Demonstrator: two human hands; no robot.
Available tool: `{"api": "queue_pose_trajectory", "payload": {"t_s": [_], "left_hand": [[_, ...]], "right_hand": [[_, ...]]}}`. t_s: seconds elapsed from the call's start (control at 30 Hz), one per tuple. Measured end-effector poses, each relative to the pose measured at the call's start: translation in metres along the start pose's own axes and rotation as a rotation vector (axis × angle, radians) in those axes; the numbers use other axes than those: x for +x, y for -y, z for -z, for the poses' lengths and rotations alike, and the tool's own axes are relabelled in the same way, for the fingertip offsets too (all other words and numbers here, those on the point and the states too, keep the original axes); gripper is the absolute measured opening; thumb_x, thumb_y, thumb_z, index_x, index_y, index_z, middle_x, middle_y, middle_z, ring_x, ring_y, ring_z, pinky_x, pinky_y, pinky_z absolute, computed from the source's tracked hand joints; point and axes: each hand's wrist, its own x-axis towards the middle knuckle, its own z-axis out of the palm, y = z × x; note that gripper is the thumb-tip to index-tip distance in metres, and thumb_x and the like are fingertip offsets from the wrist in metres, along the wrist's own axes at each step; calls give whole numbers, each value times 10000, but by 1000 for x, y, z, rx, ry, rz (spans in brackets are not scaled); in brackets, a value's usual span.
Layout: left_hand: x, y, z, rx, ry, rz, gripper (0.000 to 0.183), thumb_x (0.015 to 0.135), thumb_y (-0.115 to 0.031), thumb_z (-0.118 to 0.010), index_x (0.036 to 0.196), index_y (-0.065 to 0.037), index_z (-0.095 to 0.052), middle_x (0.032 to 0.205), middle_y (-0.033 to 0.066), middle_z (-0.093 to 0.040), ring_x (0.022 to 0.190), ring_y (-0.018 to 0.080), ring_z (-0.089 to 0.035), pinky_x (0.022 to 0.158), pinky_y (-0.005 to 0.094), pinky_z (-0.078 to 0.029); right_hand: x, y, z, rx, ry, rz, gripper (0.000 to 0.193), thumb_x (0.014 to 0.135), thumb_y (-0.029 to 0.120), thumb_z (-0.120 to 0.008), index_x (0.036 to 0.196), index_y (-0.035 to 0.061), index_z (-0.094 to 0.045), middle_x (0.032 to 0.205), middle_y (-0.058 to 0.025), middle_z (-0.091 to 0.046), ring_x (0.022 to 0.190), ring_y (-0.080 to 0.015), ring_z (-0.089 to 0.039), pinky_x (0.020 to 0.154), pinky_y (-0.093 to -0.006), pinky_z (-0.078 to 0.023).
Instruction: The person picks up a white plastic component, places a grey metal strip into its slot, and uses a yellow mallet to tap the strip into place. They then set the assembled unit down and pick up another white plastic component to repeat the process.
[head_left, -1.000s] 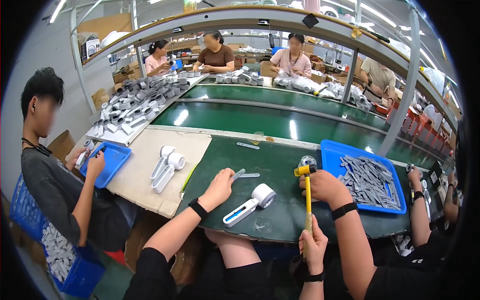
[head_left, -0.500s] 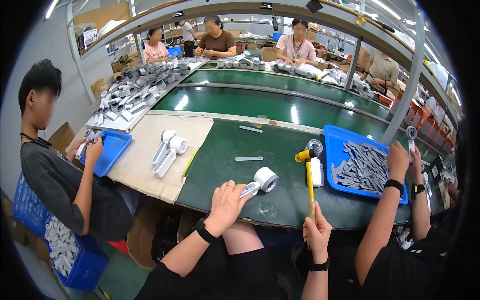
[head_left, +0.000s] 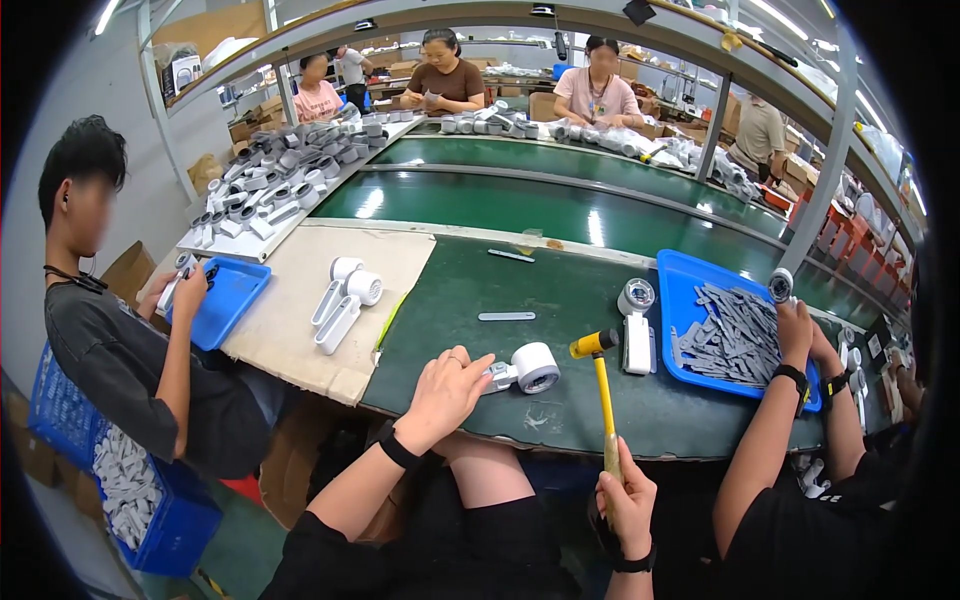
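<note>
My left hand (head_left: 445,392) lies over the handle of a white handheld device (head_left: 536,368) with a round, drum-shaped head, holding it down on the green table. The palm hides most of the handle. In my right hand (head_left: 628,498) is a hammer (head_left: 606,395) with a yellow shaft and a yellow-and-black head. My fingers wrap the lower shaft, and the hammer head stands to the right of the device, apart from it. Beyond the device lies a flat grey strip (head_left: 507,317), with a second grey strip (head_left: 511,256) farther back.
Another white device (head_left: 636,330) lies beside a blue tray (head_left: 668,300) of grey strips. Two more white devices (head_left: 343,312) rest on the cardboard (head_left: 290,345) to the left. Co-workers sit at both sides, the right one's hands (head_left: 797,335) above the tray. A green conveyor (head_left: 480,205) runs behind.
The hammer has come left and nearer to me. My left hand's fingers reach out straighter over the handle. The right co-worker's device has moved left and down.
</note>
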Motion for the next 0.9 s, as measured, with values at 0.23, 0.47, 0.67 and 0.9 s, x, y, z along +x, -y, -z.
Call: {"api": "queue_pose_trajectory", "payload": {"t_s": [0.23, 0.47, 0.67, 0.9], "left_hand": [[1, 1, 3, -15, 29, -2, 302, 873, -165, -675, 1172, -128, -686, 870, 92, -491, 831, 273, -542, 717, 385, -465], [1, -3, 3, 6, 35, 5, 300, 875, -157, -667, 1171, -112, -687, 921, 101, -505, 872, 284, -527, 738, 394, -472], [0, 0, 3, 3, 49, 32, 301, 882, -175, -662, 1169, -89, -688, 986, 99, -534, 930, 291, -497, 796, 388, -471], [-3, 7, 0, -99, -56, 6, 190, 884, -148, -653, 1048, -61, -692, 912, 90, -567, 894, 287, -533, 754, 397, -483]], "right_hand": [[-9, 4, 2, -134, 104, 52, 587, 890, -36, -583, 1454, 9, -424, 722, -2, -573, 534, -38, -502, 470, -181, -400], [8, 17, -21, -496, 187, 356, 557, 855, -43, -639, 1393, 7, -504, 736, -43, -573, 600, -81, -533, 552, -241, -436], [13, 28, -30, -676, 219, 405, 540, 838, 0, -656, 1361, 5, -523, 775, -156, -569, 659, -203, -567, 663, -299, -465], [12, 22, -29, -629, 213, 384, 554, 840, -15, -652, 1376, 4, -511, 748, -111, -561, 652, -143, -553, 634, -281, -462]]}}
